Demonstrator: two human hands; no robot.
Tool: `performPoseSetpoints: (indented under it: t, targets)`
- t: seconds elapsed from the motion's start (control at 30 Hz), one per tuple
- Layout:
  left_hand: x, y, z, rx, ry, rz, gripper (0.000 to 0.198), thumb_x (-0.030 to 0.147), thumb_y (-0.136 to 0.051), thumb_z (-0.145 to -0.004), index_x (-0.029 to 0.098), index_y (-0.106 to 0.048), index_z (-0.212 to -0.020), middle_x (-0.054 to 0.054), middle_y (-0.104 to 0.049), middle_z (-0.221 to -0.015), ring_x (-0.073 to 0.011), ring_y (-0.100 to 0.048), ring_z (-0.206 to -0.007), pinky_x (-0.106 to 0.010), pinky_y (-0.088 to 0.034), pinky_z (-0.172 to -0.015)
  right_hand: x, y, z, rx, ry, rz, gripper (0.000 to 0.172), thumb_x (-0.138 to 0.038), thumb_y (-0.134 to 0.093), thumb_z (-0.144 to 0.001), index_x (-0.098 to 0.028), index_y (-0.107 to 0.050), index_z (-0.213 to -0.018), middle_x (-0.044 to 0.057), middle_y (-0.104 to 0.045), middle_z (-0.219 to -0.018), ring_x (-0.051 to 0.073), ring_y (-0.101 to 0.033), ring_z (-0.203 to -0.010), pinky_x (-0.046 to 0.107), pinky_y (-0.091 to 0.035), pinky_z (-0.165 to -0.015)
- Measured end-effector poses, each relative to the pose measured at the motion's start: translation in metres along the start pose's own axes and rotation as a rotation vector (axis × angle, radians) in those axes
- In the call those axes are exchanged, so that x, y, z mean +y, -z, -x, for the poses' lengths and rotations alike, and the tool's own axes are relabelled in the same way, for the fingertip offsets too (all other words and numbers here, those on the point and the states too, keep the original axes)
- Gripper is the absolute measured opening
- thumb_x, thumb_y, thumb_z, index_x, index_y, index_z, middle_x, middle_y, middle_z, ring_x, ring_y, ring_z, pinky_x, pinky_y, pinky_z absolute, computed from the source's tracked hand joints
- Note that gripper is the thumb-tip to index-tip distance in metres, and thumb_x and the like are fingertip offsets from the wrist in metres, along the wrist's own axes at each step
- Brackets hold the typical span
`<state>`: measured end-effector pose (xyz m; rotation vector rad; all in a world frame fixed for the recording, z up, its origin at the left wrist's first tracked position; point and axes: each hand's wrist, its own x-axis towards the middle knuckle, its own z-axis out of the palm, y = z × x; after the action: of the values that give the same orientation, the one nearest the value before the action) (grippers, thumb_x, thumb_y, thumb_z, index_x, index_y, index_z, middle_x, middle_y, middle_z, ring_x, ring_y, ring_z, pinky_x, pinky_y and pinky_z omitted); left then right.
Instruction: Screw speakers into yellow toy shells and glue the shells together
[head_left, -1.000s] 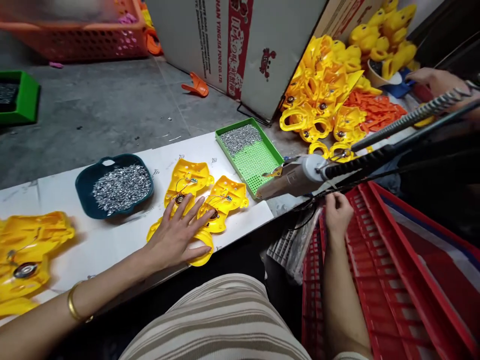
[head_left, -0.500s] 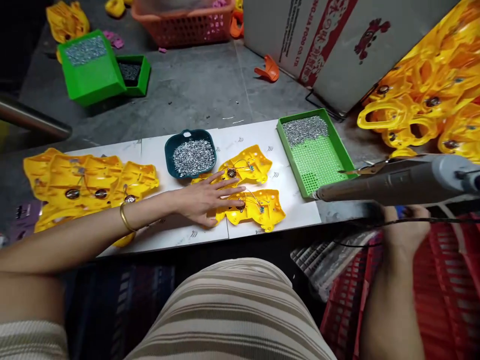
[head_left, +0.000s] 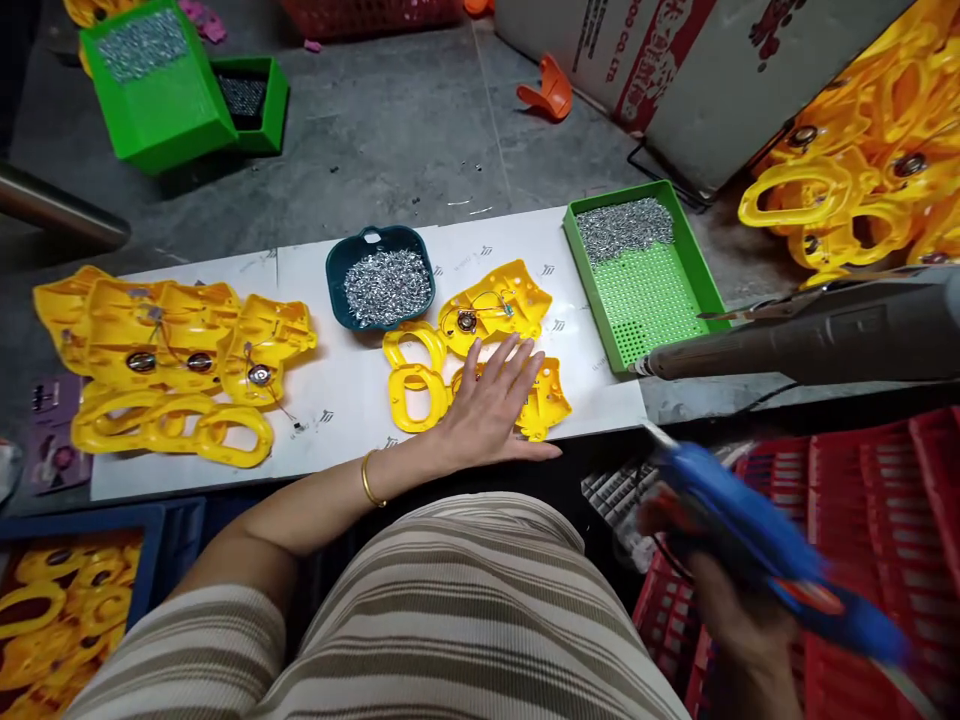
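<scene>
My right hand [head_left: 716, 595] has come up from beside the red crate [head_left: 862, 480], where half a second ago it hung empty under the grey driver [head_left: 810, 335]; now it is clenched round a blue tool [head_left: 757, 545], blurred with motion, its tip aimed at the table edge. My left hand [head_left: 491, 400] has swung round and lies flat, fingers spread and gripping nothing, on the near yellow shell [head_left: 551, 400], which sits on the white sheet [head_left: 337, 380]. The far yellow shell [head_left: 491, 305] lies just beyond it, uncovered now, between the teal dish [head_left: 337, 270] and the green tray [head_left: 694, 250] of screws.
</scene>
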<state>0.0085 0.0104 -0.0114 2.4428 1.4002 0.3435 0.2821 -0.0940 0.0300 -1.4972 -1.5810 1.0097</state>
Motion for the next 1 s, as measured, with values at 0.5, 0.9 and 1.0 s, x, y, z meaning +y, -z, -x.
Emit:
performPoseSetpoints:
  t: [0.5, 0.9, 1.0]
  targets:
    - [0.000, -0.006, -0.003, 0.008, 0.022, -0.007, 0.100, 0.073, -0.054, -0.080, 0.008, -0.027, -0.151, -0.019, -0.031, -0.157, -0.0338, -0.021, -0.148, -0.058, 0.008, -0.119, 0.003, -0.018, -0.043, -0.255, -0.416, -0.271, 0.038, -0.052, -0.057, -0.088, -0.018, -0.066, -0.102, 0.008, -0.072, -0.082, 0.017, -0.067, -0.062, 0.026, -0.058, -0.052]
    - [0.001, -0.004, -0.002, 0.024, 0.024, -0.044, 0.097, 0.073, -0.054, -0.081, 0.008, -0.032, -0.149, -0.018, -0.032, -0.156, -0.0333, -0.024, -0.147, -0.057, 0.005, -0.120, 0.003, -0.017, -0.049, -0.282, -0.469, -0.233, 0.044, -0.058, -0.059, -0.084, -0.019, -0.064, -0.103, 0.007, -0.071, -0.081, 0.016, -0.063, -0.054, 0.028, -0.056, -0.049]
    - [0.002, -0.003, -0.002, 0.019, 0.020, -0.057, 0.096, 0.072, -0.054, -0.081, 0.008, -0.033, -0.149, -0.018, -0.032, -0.156, -0.0336, -0.024, -0.146, -0.058, 0.004, -0.120, 0.002, -0.017, -0.049, -0.287, -0.468, -0.194, 0.043, -0.057, -0.058, -0.085, -0.018, -0.064, -0.103, 0.007, -0.071, -0.080, 0.017, -0.065, -0.058, 0.029, -0.057, -0.049]
